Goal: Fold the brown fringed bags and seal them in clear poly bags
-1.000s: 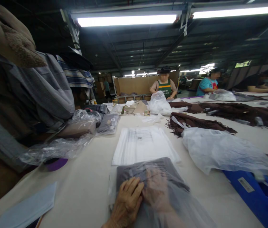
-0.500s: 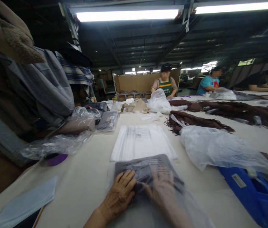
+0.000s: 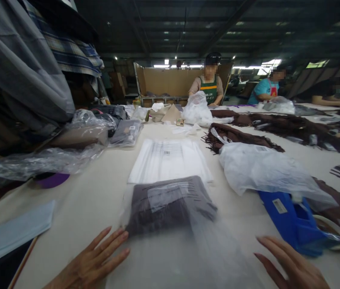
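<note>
A folded dark grey-brown cloth, fringed at its right side, lies inside a clear plastic bag (image 3: 164, 200) in front of me. The loose, open part of the bag spreads toward me over the table. My left hand (image 3: 94, 257) has its fingers stretched out at the bag's left edge; whether it touches the film is unclear. To the right, apart from the bag, my right hand (image 3: 290, 265) hovers with fingers apart and holds nothing. Just beyond the bagged cloth lies a stack of white plastic bags (image 3: 170, 162) with a printed barcode.
A blue tape dispenser (image 3: 293, 220) stands at the right, beside a translucent plastic bag (image 3: 266, 164). Brown fringed scarves (image 3: 248, 138) lie farther back. At left are bagged grey cloths (image 3: 124, 132), a purple roll (image 3: 51, 180) and a pale blue sheet (image 3: 16, 233). Co-workers (image 3: 209, 82) stand across the table.
Both hands have come off the bagged cloth and moved apart, the left hand to the left and the right hand out of the bag to the right. My view has tipped downward.
</note>
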The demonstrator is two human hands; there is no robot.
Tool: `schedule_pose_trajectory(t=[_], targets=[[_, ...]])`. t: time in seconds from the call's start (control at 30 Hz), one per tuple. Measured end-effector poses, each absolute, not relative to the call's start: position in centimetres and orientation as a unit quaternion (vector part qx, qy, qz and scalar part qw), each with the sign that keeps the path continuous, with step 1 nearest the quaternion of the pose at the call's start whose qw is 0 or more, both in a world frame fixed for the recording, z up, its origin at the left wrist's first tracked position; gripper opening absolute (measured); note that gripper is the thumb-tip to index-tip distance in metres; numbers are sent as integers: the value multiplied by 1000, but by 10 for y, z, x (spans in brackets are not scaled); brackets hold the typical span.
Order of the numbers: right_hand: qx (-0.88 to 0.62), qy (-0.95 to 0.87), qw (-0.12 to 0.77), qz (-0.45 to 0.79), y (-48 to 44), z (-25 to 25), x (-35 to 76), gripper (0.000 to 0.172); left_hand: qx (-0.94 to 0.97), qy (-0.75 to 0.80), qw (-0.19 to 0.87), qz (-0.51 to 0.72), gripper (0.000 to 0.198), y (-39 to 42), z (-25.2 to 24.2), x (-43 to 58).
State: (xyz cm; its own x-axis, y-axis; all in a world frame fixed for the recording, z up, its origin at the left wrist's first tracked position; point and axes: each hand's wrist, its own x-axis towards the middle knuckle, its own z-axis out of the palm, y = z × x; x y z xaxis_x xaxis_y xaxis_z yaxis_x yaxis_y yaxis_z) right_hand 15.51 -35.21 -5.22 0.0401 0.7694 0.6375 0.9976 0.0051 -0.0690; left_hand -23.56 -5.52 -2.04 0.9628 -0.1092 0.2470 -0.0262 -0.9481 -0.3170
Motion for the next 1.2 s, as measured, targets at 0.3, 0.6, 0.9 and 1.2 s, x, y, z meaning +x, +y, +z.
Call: schedule_pose_trajectory(t=[0.3, 0.6, 0.9, 1.2], targets=[[-538, -834, 114, 49, -260, -35, 159, 40, -992, -16, 7, -126, 51, -60, -49, -223], [-643, -668, 258, 272, -257, -29, 158, 34, -941, -185, -136, -248, 31, -70, -70, -236], [-763, -457, 399, 224, -244, -64, 142, 49, -849, -480, -94, -199, 36, -54, -84, -214], [-840, -419, 342, 30, -235, -90, 130, 47, -873, -402, 267, -69, 45, -59, -88, -197]])
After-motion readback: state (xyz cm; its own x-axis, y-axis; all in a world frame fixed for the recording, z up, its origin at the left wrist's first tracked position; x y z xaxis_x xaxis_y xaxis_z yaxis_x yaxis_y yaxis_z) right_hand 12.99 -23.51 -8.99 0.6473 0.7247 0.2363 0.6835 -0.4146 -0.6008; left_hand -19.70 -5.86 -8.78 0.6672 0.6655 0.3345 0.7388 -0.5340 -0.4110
